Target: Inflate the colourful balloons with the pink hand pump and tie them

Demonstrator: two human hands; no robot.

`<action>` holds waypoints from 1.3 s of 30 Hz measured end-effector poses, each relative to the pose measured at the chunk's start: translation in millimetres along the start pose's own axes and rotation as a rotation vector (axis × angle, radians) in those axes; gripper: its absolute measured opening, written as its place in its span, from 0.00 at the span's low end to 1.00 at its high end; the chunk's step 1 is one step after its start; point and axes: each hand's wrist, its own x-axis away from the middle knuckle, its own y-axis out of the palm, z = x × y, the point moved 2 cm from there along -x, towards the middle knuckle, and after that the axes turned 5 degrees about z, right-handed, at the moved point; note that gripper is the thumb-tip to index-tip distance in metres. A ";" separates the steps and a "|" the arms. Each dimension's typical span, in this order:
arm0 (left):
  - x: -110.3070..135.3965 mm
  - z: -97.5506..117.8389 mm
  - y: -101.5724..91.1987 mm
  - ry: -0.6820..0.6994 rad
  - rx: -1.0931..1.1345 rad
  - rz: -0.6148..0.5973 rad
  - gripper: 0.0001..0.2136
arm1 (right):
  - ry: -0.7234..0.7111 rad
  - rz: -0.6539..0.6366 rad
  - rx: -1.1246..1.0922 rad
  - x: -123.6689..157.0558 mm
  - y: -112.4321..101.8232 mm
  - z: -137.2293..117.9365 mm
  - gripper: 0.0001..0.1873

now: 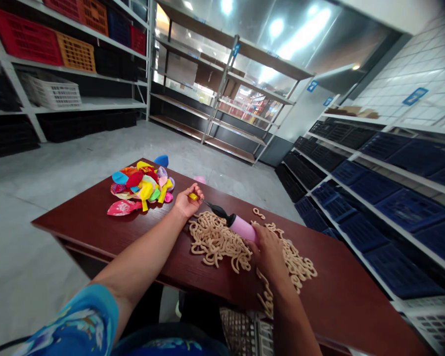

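Note:
My left hand (186,202) is closed, pinching a small yellow balloon (193,197) above the brown table (100,212). In my right hand (270,251), fingers wrapped round its barrel, is a pink balloon pump (244,229). Its black tapered nozzle end points left, with the tip at the balloon's neck; whether the tip is inside the neck I cannot tell. Beneath the pump lies a heap of beige curved, ring-like pieces (218,242). To the left of my left hand is a pile of limp, colourful balloons (135,179), with a red patterned balloon (124,207) in front.
More beige pieces (300,262) spread to the right of my right hand, and a few lie apart near the back edge (258,213). Below the front edge is a perforated basket (241,331). Shelves with blue crates (396,207) stand right, red crates (25,39) left.

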 end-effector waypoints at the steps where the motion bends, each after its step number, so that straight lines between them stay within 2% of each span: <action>1: 0.8 -0.1 1.0 0.003 0.002 -0.005 0.07 | -0.005 0.000 0.007 -0.2 0.3 -3.7 0.21; 9: 2.5 -4.9 2.5 0.025 -0.045 -0.072 0.06 | 0.022 -0.028 0.026 -5.4 1.6 -18.1 0.19; 15: 3.8 -12.5 3.4 0.066 -0.130 -0.050 0.08 | 0.041 -0.015 0.022 -10.3 7.6 -22.1 0.20; 20: 5.5 -16.6 5.5 0.078 -0.138 -0.028 0.05 | 0.052 -0.006 0.021 -18.0 8.1 -29.6 0.20; 28: 7.7 -19.7 6.1 0.023 -0.079 0.027 0.05 | -0.006 0.000 0.016 -31.0 7.1 -42.5 0.21; 31: 8.7 -18.7 6.8 -0.008 -0.060 0.016 0.01 | -0.033 -0.008 0.007 -36.4 8.8 -42.7 0.21; 35: 6.5 -14.6 7.5 -0.043 -0.020 0.044 0.09 | -0.084 0.010 -0.019 -45.5 10.0 -39.5 0.21; 39: 0.7 -12.0 5.7 0.001 -0.020 0.075 0.15 | -0.130 0.028 -0.051 -55.4 13.6 -36.5 0.20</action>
